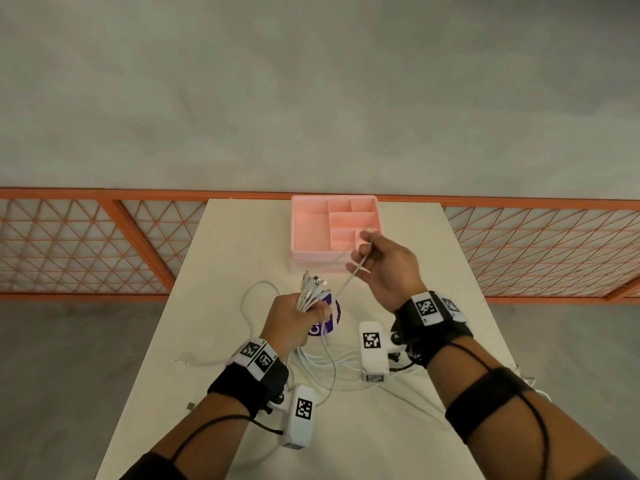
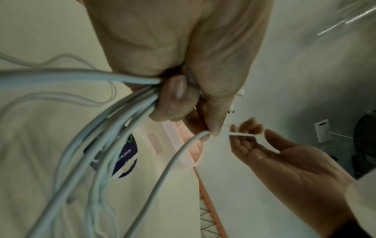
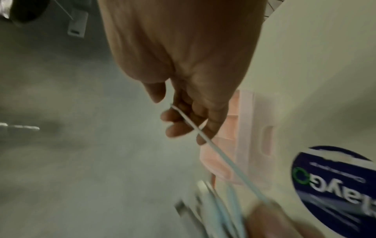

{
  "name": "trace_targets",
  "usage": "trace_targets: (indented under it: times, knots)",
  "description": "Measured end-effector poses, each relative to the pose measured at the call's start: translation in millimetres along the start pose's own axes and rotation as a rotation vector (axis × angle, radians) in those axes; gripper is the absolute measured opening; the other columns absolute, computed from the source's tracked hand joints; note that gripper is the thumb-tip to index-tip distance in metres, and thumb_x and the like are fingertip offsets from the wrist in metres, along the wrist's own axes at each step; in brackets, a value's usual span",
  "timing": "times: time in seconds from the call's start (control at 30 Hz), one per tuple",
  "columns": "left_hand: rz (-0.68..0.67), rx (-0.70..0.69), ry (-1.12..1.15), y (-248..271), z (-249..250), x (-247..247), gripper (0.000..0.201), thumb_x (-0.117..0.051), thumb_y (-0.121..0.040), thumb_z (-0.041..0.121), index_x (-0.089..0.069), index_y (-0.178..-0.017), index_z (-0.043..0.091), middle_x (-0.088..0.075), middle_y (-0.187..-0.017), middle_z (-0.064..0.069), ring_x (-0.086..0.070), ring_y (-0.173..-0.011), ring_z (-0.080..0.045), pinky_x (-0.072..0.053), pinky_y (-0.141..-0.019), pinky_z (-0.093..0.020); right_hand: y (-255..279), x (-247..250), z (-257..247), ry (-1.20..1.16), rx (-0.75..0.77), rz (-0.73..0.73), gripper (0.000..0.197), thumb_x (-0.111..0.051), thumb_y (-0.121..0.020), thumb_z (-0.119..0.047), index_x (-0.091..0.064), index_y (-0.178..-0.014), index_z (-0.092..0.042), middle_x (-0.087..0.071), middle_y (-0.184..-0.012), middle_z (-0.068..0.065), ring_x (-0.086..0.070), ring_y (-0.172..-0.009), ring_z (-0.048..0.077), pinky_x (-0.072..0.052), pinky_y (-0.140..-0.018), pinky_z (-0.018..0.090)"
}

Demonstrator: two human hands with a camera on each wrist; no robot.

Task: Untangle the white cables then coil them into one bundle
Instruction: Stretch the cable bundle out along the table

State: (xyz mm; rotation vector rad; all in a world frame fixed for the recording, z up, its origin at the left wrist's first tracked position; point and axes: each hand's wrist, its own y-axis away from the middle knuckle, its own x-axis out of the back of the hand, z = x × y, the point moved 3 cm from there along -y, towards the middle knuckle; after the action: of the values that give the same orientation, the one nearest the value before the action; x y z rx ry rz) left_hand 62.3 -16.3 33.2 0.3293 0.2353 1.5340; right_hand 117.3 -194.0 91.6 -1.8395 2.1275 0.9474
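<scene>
My left hand grips a bunch of white cable ends, their connectors fanning out above the fist. In the left wrist view the gathered cables run under the curled fingers of the left hand. My right hand is raised to the right, and a single white cable runs taut from it down to the left fist. That single cable lies across the curled fingers of the right hand. Loose cable lengths trail over the table below both wrists.
A pink compartment tray stands at the table's far edge, just behind the right hand. A round purple sticker lies on the white table under the left hand. An orange mesh fence runs behind the table.
</scene>
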Motion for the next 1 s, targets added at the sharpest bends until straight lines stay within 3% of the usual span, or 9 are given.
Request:
trace_targets:
  times: [0.1,0.2,0.33,0.53,0.63,0.7,0.77,0.87,1.0]
  knots:
    - [-0.015,0.001,-0.038,3,-3,5,0.018,-0.071,-0.084,0.003,-0.069,-0.068,0.011,-0.047,-0.044,0.008,-0.027,-0.040,-0.012,-0.026,-0.045,-0.023,-5,15,-26,-0.098,0.125,0.113,0.013,-0.050,-0.098,-0.014,-0.062,-0.095,-0.007,-0.051,-0.063,0.003,-0.054,-0.055,0.018,-0.051,-0.066,0.036]
    - [-0.001,0.014,-0.002,2,-8,9,0.018,-0.073,-0.083,0.007,-0.070,-0.067,0.013,-0.046,-0.051,0.000,-0.026,-0.042,-0.013,-0.026,-0.044,-0.023,-9,40,-48,-0.106,0.205,0.221,0.017,-0.046,-0.098,-0.011,-0.061,-0.094,-0.006,-0.052,-0.064,0.004,-0.053,-0.056,0.021,-0.051,-0.061,0.033]
    - [-0.036,-0.023,-0.006,2,0,2,0.021,-0.073,-0.082,0.005,-0.072,-0.065,0.017,-0.054,-0.052,-0.001,-0.029,-0.041,-0.014,-0.028,-0.045,-0.023,-5,85,-50,-0.004,0.270,0.369,0.018,-0.044,-0.098,-0.006,-0.057,-0.110,-0.008,-0.054,-0.066,0.007,-0.057,-0.057,0.023,-0.053,-0.059,0.032]
    - [0.007,-0.050,0.021,-5,8,-3,0.016,-0.076,-0.084,0.023,-0.074,-0.076,0.009,-0.064,-0.063,-0.004,-0.040,-0.040,-0.009,-0.031,-0.044,-0.022,-5,131,-45,0.198,0.228,0.562,0.026,-0.044,-0.093,-0.001,-0.051,-0.114,-0.014,-0.063,-0.083,0.011,-0.064,-0.067,0.022,-0.050,-0.061,0.030]
    - [0.058,-0.044,0.205,-9,13,-2,0.026,-0.065,-0.095,0.030,-0.069,-0.082,0.007,-0.065,-0.067,-0.005,-0.035,-0.039,-0.007,-0.027,-0.040,-0.020,-8,154,-31,0.518,-0.065,0.614,0.014,-0.054,-0.095,-0.013,-0.055,-0.107,-0.006,-0.062,-0.103,0.017,-0.061,-0.086,0.026,-0.055,-0.073,0.041]
    - [0.085,-0.039,0.329,-11,18,2,0.031,-0.062,-0.097,0.034,-0.063,-0.079,0.008,-0.051,-0.055,0.000,-0.031,-0.040,-0.008,-0.022,-0.040,-0.019,-7,162,-24,0.860,-0.259,0.698,0.043,-0.064,-0.091,-0.029,-0.056,-0.116,0.004,-0.059,-0.114,0.019,-0.058,-0.100,0.034,-0.051,-0.093,0.048]
    - [0.105,-0.050,0.415,-13,25,5,0.034,-0.059,-0.098,0.035,-0.056,-0.075,0.011,-0.036,-0.049,0.004,-0.026,-0.040,-0.009,-0.019,-0.041,-0.020,1,145,-17,1.052,-0.148,0.779,0.071,-0.068,-0.087,-0.040,-0.044,-0.138,0.004,-0.049,-0.136,0.023,-0.053,-0.119,0.039,-0.044,-0.101,0.045]
    - [0.119,-0.050,0.540,-13,36,8,0.037,-0.056,-0.100,0.037,-0.051,-0.071,0.016,-0.029,-0.050,0.006,-0.022,-0.041,-0.008,-0.018,-0.040,-0.020,15,73,1,0.948,0.256,0.338,0.064,-0.067,-0.090,-0.038,-0.045,-0.142,-0.008,-0.055,-0.137,0.009,-0.056,-0.120,0.024,-0.043,-0.100,0.032]
    - [0.123,-0.063,0.654,-15,52,8,0.037,-0.055,-0.100,0.040,-0.050,-0.073,0.015,-0.028,-0.053,0.004,-0.022,-0.042,-0.009,-0.020,-0.039,-0.021,32,-20,53,1.063,0.092,-0.474,0.055,-0.073,-0.079,-0.051,-0.058,-0.124,-0.023,-0.074,-0.099,0.002,-0.070,-0.091,0.013,-0.056,-0.090,0.039]
